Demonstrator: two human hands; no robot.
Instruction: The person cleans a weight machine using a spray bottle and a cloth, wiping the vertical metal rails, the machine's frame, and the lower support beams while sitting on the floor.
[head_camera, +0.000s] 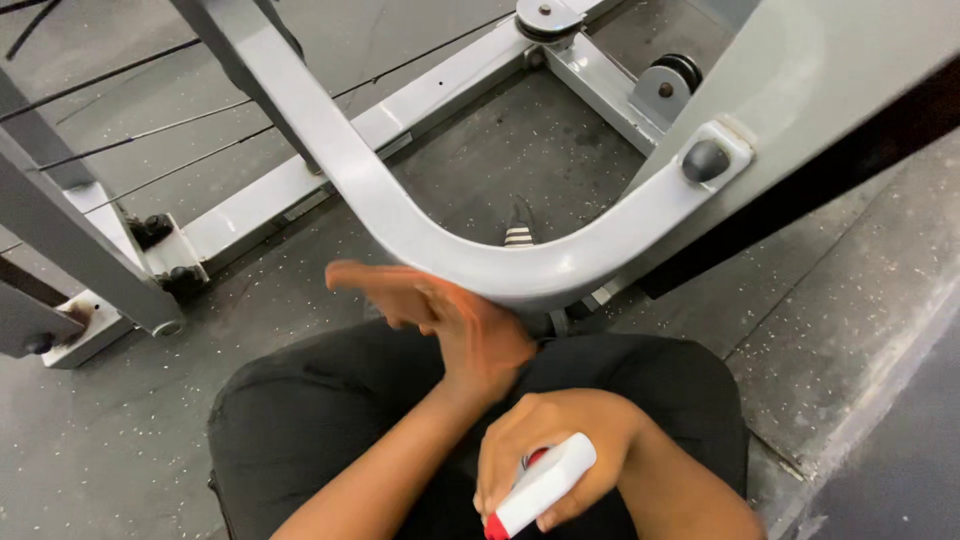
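Note:
My left hand (450, 320) is blurred, with its fingers stretched out towards the left. It holds nothing that I can see and sits right below the curved grey metal bar (400, 215) of a gym machine, close to or touching its underside. My right hand (545, 455) is lower, over my lap, gripping a white spray bottle (545, 485) with a red end that points down and left. My legs in black trousers (300, 420) fill the bottom of the view.
The grey machine frame (420, 100) lies across the dark speckled rubber floor, with a pulley (545, 18) at the top and thin cables (130, 135) on the left. A bolted foot plate (165, 250) sits at the left. A striped shoe tip (518, 232) shows beyond the bar.

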